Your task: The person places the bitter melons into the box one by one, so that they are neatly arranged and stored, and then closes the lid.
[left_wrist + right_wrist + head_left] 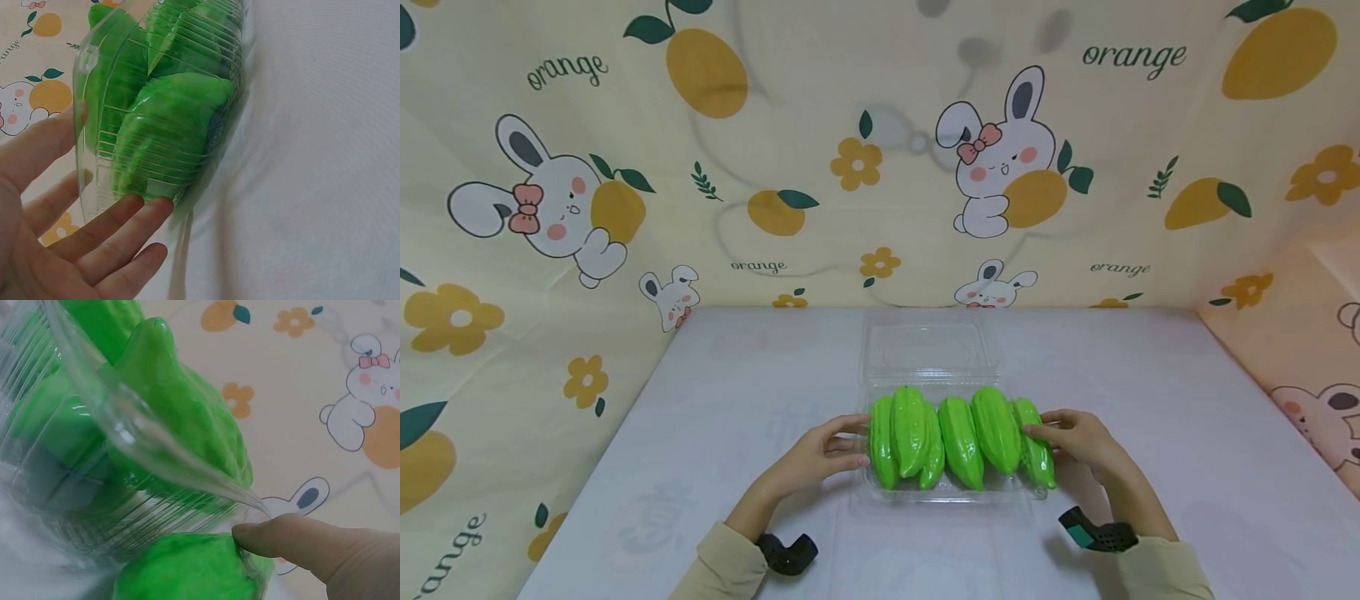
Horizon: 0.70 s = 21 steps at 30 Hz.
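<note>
Several glossy, bright green bitter melons (958,442) lie side by side in a clear plastic clamshell box (925,493), whose lid (931,350) lies open toward the back. At the box's left side is my left hand (820,450), fingers spread and loosely bent. Its fingertips are right at the ribbed wall in the left wrist view. My right hand (1082,437) holds the rightmost melon (1037,454) at the box's right edge, thumb on its near face. The right wrist view shows that melon (194,569) outside the clear wall; the other right fingers are mostly hidden.
A white-covered table (730,467) extends around the box. Behind it stands a cream cloth (820,100) printed with rabbits and oranges, which continues along the left and right sides. Each wrist wears a black strap device (787,554).
</note>
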Tool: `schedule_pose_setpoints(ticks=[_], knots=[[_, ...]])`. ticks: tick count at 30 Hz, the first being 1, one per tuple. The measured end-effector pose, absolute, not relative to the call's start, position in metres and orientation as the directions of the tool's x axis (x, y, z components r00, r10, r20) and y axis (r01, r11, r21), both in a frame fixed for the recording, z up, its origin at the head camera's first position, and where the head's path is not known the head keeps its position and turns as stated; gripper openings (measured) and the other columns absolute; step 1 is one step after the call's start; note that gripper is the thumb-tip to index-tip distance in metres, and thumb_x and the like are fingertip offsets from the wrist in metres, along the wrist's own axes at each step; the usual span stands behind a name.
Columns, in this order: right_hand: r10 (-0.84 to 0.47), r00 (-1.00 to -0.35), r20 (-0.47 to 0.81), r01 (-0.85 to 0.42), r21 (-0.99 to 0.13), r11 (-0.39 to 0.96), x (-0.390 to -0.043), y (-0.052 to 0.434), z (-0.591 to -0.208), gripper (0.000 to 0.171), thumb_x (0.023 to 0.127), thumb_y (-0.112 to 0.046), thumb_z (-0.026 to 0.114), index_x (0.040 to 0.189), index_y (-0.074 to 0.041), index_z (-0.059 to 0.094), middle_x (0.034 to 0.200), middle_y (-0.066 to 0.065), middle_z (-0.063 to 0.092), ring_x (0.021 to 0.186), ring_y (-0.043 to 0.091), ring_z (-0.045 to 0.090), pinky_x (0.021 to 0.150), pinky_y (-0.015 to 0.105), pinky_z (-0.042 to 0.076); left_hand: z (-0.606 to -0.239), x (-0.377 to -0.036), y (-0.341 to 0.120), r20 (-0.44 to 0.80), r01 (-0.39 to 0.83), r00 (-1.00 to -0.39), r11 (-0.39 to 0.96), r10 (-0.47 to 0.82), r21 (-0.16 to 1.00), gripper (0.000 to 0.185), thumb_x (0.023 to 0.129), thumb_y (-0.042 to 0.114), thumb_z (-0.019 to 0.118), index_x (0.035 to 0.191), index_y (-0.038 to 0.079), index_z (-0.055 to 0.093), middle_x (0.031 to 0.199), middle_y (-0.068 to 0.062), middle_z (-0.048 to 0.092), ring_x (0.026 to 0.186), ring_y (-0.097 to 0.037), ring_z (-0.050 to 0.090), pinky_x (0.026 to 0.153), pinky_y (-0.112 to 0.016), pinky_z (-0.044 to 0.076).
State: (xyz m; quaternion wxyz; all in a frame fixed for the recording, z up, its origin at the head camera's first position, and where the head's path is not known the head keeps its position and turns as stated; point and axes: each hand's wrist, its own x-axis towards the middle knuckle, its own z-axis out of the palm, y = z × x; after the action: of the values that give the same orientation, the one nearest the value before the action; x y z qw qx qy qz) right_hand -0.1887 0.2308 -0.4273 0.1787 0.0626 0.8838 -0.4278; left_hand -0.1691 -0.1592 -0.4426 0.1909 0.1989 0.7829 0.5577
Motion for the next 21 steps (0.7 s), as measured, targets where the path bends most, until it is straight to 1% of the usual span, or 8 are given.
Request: schedule_pose_setpoints(ticks=[9, 17, 21], knots=[[-0.013, -0.926, -0.378, 0.287, -0.723, 0.629, -0.189, 0.237, -0.429, 0.074, 0.083, -0.047, 0.063, 0.129, 0.008, 0.044, 0.126, 0.029, 0.051, 0.101, 0.028, 0.060, 0.081, 0.038, 0.055, -0.442, -0.169, -0.159, -0.078, 0.100, -0.847, 0.302, 0.525, 0.948, 0.063, 0.085, 0.027, 0.066, 0.139, 0.010, 0.038, 0.136, -0.018, 0.049, 0.122, -0.035, 0.053, 0.100, -0.032, 0.050], [-0.018, -0.926, -0.378, 0.284, -0.724, 0.628, -0.190, 0.241, -0.431, 0.075, 0.083, -0.048, 0.063, 0.129, 0.009, 0.046, 0.128, 0.029, 0.052, 0.102, 0.026, 0.061, 0.085, 0.040, 0.054, -0.442, -0.168, -0.159, -0.075, 0.100, -0.847, 0.296, 0.527, 0.950, 0.062, 0.086, 0.026, 0.065, 0.139, 0.010, 0.038, 0.136, -0.019, 0.048, 0.122, -0.035, 0.054, 0.100, -0.031, 0.050], [-0.014, -0.923, -0.384, 0.292, -0.724, 0.625, -0.191, 0.242, -0.432, 0.076, 0.083, -0.050, 0.062, 0.129, 0.009, 0.046, 0.129, 0.029, 0.051, 0.106, 0.030, 0.060, 0.087, 0.042, 0.054, -0.442, -0.169, -0.159, -0.079, 0.098, -0.847, 0.299, 0.525, 0.949, 0.062, 0.086, 0.026, 0.065, 0.139, 0.010, 0.038, 0.136, -0.019, 0.048, 0.122, -0.035, 0.054, 0.100, -0.032, 0.051]])
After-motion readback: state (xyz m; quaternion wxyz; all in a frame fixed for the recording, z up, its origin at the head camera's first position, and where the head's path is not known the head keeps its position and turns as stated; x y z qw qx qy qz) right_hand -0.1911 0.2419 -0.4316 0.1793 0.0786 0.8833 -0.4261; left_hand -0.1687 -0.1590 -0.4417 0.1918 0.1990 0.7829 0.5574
